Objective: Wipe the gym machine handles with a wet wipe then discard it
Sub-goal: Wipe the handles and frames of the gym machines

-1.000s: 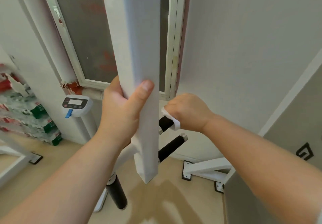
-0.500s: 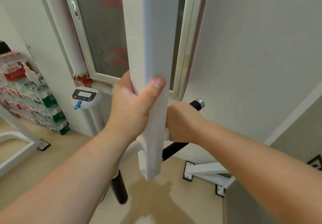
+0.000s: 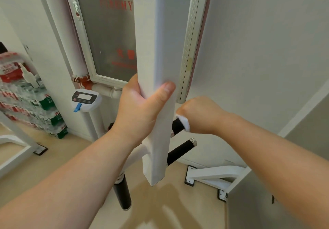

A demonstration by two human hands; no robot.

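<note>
Bright even daylight; soft shadows; wide-angle edge warp.

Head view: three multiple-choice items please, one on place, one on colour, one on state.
1. Where is the wipe?
A) on the floor
B) against the black handle, under the right hand
C) on the window ledge

2. What colour is the small tab on the display?
A) red
B) green
C) blue

3. What is the left hand doing?
A) gripping the white post
B) hanging free
C) holding the wipe

Answers:
1 B: the wipe's white edge shows between the right hand and the handle.
2 C: the tab below the screen is plainly blue.
3 A: the thumb and fingers wrap round the post.
</note>
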